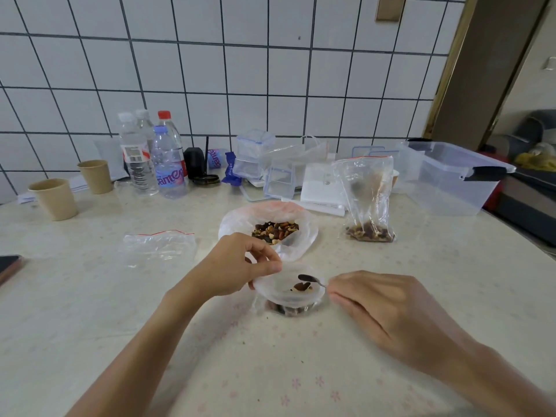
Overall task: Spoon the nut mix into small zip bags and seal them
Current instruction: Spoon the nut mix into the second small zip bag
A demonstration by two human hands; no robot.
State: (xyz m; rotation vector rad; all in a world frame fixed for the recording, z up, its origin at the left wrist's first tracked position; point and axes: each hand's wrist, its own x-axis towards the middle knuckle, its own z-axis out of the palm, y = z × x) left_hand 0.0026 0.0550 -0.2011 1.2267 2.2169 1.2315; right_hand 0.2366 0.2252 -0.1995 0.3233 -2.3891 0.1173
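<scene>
A small zip bag (272, 291) stands open on the table in front of me, with a few nuts at its bottom. My left hand (240, 266) pinches its far-left rim and holds the mouth wide. My right hand (382, 305) grips the handle of a small metal spoon (308, 279), whose bowl hangs over the bag's opening. Behind it sits the large white plastic bag (301, 245) of nut mix (275, 231), rolled open. A filled zip bag (368, 200) stands to the right. An empty zip bag (159, 246) lies flat at the left.
Two paper cups (55, 198) stand at the left, water bottles (167, 164) behind them. Clear plastic boxes and lids (255, 155) crowd the back by the tiled wall, and a large clear tub (448, 179) sits at the right. A phone (9, 266) lies at the left edge.
</scene>
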